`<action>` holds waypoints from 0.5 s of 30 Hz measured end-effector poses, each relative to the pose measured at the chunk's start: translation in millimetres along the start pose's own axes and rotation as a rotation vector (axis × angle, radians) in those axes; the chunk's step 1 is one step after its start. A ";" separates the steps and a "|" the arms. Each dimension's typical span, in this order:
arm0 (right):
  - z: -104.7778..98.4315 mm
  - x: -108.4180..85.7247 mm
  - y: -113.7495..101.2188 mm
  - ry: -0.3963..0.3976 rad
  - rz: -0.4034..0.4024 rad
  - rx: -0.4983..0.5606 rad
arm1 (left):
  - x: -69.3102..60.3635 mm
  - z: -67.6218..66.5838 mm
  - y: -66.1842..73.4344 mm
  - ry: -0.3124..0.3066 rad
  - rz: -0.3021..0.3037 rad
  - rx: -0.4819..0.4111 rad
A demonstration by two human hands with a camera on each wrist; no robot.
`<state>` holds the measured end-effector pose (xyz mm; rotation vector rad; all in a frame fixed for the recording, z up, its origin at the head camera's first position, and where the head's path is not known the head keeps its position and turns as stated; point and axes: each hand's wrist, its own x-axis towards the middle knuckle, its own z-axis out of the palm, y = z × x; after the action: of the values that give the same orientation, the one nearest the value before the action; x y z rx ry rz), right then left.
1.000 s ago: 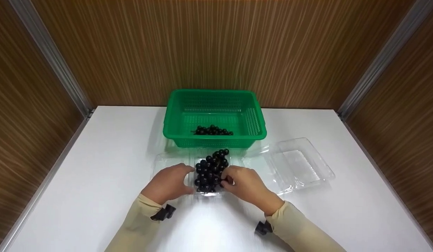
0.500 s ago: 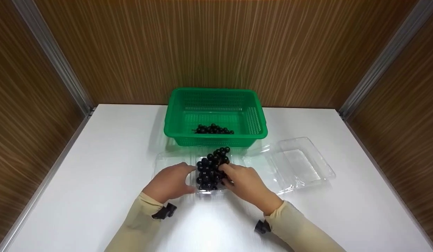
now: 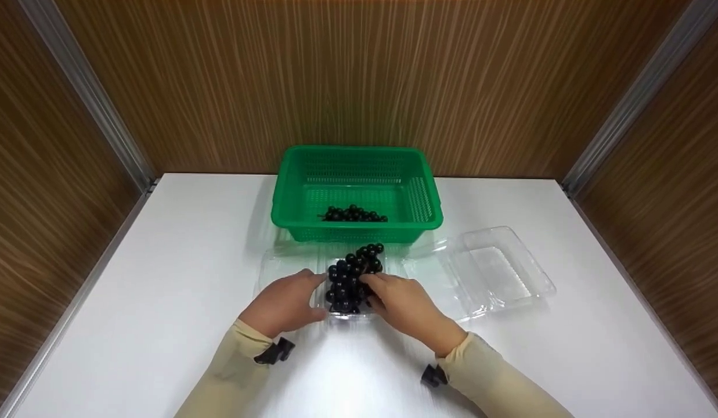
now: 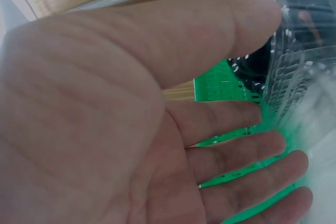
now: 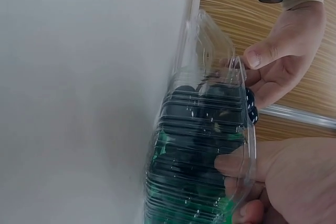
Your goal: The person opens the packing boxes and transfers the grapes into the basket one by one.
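Note:
A bunch of dark grapes (image 3: 345, 283) lies in a clear plastic box (image 3: 342, 317), its upper end reaching over the back side. The right hand (image 3: 410, 306) has thumb and fingers inside the box, gripping grapes at the bunch's right side; the right wrist view shows these fingers (image 5: 231, 165) through the clear wall. At the box's left edge is the left hand (image 3: 284, 303), fingers spread and relaxed. In the left wrist view its thumb (image 4: 231, 24) touches the box rim, and the other fingers (image 4: 247, 150) extend loosely apart.
Behind the box stands a green basket (image 3: 359, 226) with another dark bunch (image 3: 354, 215) inside. On the right lies an open, clear plastic box (image 3: 501, 273) on the white table (image 3: 161, 278). Wood-grain panels (image 3: 359, 75) enclose the back and sides.
The right fingers have moved further in over the grapes, from the near right corner. The bunch has shifted slightly within the box. The left hand has stayed at the box's left edge.

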<state>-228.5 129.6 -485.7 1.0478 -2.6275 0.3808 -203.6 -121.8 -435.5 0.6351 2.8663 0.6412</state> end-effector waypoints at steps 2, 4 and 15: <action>-0.1 -0.2 -0.1 -0.012 0.017 0.011 | 0.7 1.1 -0.1 -0.007 -0.001 -0.005; -1.0 -0.5 -0.4 -0.021 0.023 0.021 | 1.2 1.9 -0.2 -0.013 0.002 -0.004; -1.1 -0.6 1.7 -0.012 0.046 0.042 | 0.3 1.3 1.9 -0.040 0.000 -0.001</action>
<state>-229.1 131.6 -485.1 1.0071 -2.6692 0.4423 -202.8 -119.6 -435.8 0.6407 2.8291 0.6231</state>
